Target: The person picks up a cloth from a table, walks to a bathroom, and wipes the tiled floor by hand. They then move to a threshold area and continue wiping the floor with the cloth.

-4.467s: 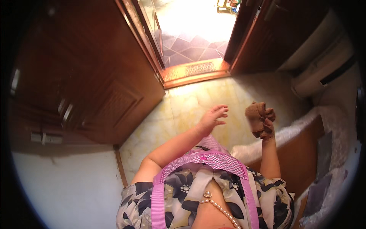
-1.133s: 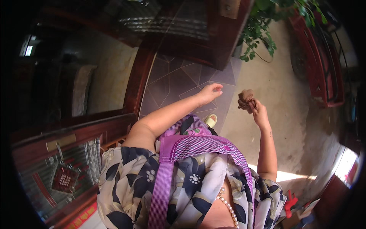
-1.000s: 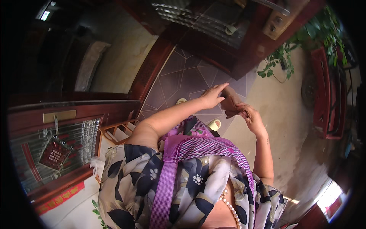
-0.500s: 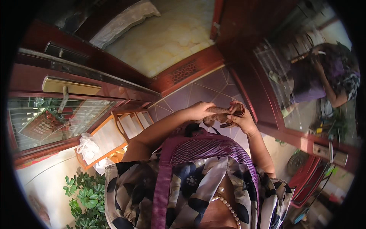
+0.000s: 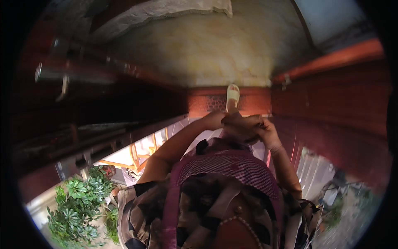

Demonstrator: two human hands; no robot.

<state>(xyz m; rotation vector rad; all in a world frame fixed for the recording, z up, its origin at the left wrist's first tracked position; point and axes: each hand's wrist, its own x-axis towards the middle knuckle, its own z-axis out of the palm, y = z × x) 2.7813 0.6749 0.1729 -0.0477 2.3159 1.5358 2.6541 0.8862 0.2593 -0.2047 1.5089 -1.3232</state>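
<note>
The brown cloth (image 5: 242, 121) is held before the body at waist height, between the two hands, and is supported by no surface. Its right end is pinched between thumb and fingers of the right hand (image 5: 265, 133). Its left end is met by the left hand (image 5: 213, 119), whose fingers are blurred and shadowed; whether they are closed on the cloth cannot be told. The hands are kept apart, with the cloth spanning the gap. Below them, a checked purple apron (image 5: 224, 168) is worn over a patterned blouse (image 5: 141, 220). Beyond the hands, a foot in a pale slipper (image 5: 233, 94) is extended over the red threshold (image 5: 203, 103), its toes at the far edge, about midway between the ends. Past that edge, a yellowish floor (image 5: 199, 58) is seen. At lower left, a leafy plant (image 5: 76, 211) is noted near wooden-framed furniture (image 5: 133, 155).
</note>
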